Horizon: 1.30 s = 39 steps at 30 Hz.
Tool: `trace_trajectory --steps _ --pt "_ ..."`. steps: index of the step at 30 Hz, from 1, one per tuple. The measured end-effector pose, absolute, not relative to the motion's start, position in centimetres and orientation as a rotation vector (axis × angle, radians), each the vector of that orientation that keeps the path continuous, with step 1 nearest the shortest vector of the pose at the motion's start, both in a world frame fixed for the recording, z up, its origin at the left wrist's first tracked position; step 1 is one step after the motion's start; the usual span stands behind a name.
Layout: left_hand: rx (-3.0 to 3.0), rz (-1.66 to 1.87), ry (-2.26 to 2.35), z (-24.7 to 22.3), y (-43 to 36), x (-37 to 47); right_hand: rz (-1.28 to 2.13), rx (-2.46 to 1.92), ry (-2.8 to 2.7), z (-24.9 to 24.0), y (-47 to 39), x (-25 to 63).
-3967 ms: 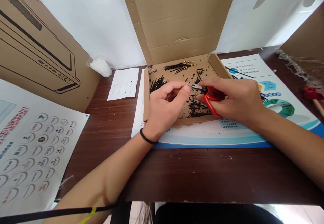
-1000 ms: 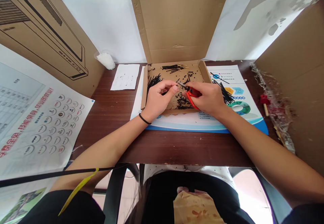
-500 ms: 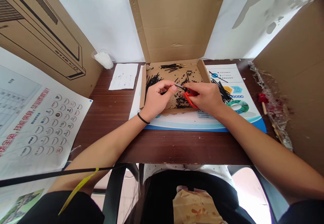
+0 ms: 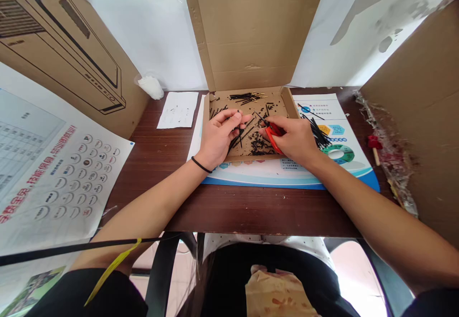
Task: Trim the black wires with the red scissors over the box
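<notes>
My left hand [image 4: 223, 134] is closed, with thumb and fingers pinching a thin black wire [image 4: 240, 136] that points down over the open cardboard box [image 4: 285, 155]. More black wires lie under and beside this hand. My right hand [image 4: 292, 137] is wrapped round red-handled scissors [image 4: 273, 140], whose tips point up and left, apart from the held wire. Small black offcuts [image 4: 261, 145] are scattered over the box floor. At the back of the box lies a pile of black wires with gold-coloured ends [image 4: 247, 97].
A bundle of black wires [image 4: 318, 131] rests on the printed sheet [image 4: 353, 164] right of the box. A white note [image 4: 178, 110] and a white plastic-wrapped roll [image 4: 151, 87] are on the left. Cardboard panels stand at both sides; crumpled clear plastic [image 4: 392, 164] lies at right.
My left hand has turned, and the wire in it now points downward. The scissors have moved away from the fingers of my left hand. The view has shifted slightly.
</notes>
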<state>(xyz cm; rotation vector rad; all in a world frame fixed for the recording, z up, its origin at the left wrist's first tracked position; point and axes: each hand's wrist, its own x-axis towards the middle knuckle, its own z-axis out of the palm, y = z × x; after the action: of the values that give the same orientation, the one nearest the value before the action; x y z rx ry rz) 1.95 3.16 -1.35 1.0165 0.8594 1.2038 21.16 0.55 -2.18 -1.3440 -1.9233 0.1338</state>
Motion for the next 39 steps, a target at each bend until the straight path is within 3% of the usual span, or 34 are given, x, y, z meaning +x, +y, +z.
trace_trajectory --steps 22,30,39 --pt "1.099 1.177 0.909 -0.9 3.0 2.0 0.079 -1.353 -1.931 -2.5 0.7 21.1" --pt "1.549 1.1 1.001 -0.4 3.6 1.2 0.065 -1.371 -1.928 -2.6 0.6 21.1" --pt "2.246 0.964 1.25 0.0 3.4 0.5 -0.424 -1.374 -2.18 -1.9 0.7 21.9"
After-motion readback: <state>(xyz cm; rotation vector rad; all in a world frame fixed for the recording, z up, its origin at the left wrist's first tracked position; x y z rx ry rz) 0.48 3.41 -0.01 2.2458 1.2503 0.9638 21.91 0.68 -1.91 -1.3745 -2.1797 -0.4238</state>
